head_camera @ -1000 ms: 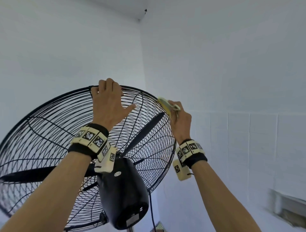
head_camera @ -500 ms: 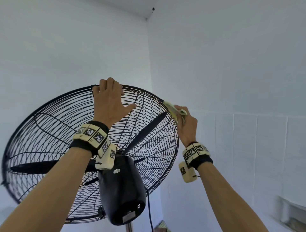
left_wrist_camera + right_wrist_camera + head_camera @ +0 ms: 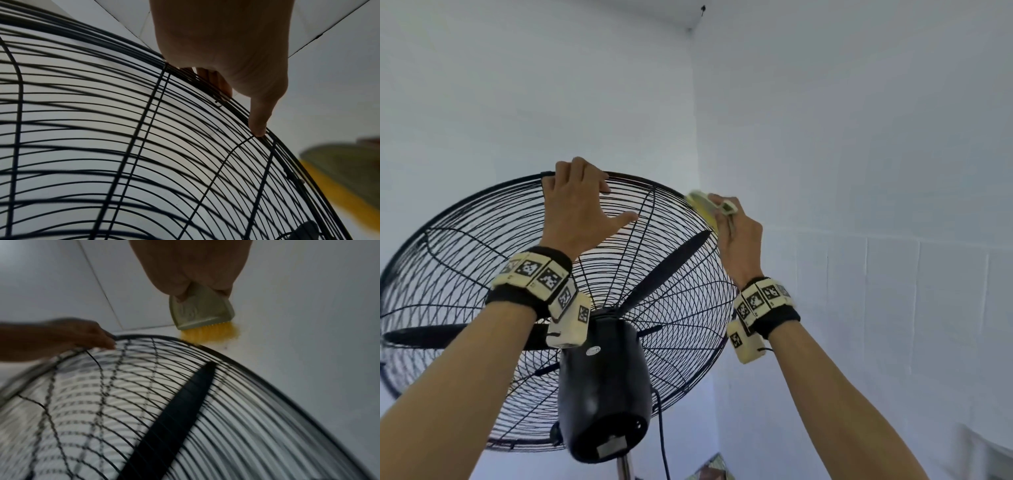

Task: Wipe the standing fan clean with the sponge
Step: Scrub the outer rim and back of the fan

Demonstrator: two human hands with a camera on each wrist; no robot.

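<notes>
White painted walls meet in a corner behind everything, running up to the ceiling. Small dark speck on ceiling near top of the corner, can't tell what. Lower part of right-hand wall is white tiles with thin grout lines, plain paint above. Pale ledge or fixture at bottom right edge, blurred, can't identify. Patterned patch at bottom centre, by the foot of the corner, too small to tell. Left wrist view: ceiling panel seams, dark lines. Right wrist view: tile joints on pale wall.
</notes>
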